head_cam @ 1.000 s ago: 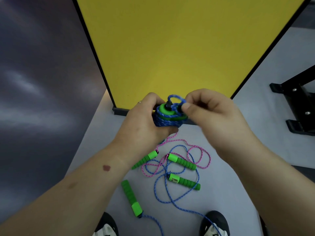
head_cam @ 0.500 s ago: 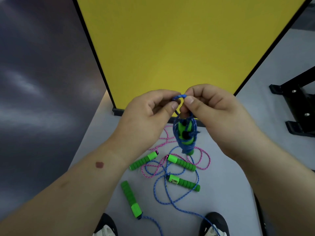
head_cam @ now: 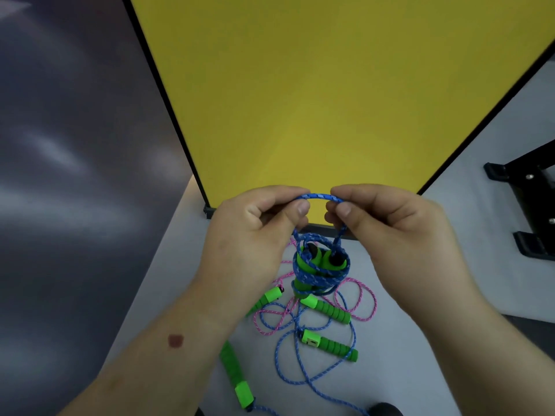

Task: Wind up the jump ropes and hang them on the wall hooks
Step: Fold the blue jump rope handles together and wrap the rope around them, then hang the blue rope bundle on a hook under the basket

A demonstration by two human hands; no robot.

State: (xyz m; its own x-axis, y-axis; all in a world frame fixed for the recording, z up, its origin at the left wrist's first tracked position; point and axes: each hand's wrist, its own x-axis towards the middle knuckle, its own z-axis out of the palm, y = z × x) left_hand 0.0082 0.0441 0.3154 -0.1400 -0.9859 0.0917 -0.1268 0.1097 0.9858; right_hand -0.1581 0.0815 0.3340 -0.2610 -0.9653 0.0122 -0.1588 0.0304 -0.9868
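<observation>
A blue jump rope is wound round its two green handles into a bundle (head_cam: 319,268) that hangs below a loop of blue cord (head_cam: 320,197). My left hand (head_cam: 255,232) pinches the left end of that loop and my right hand (head_cam: 387,226) pinches the right end, holding it stretched between them. On the grey floor below lie a loose pink rope (head_cam: 357,298) and a loose blue rope (head_cam: 303,373), tangled together, with several green handles (head_cam: 329,345) among them. No wall hooks are in view.
A yellow panel (head_cam: 315,100) in a black frame stands upright just beyond my hands. A dark wall (head_cam: 75,175) fills the left. A black metal stand (head_cam: 528,205) sits on the floor at the right. A shoe tip (head_cam: 384,409) shows at the bottom edge.
The wound bundle left my left hand's grip and now dangles from its loop. My hands moved apart, pulling the loop open and taut between thumbs and fingers.
</observation>
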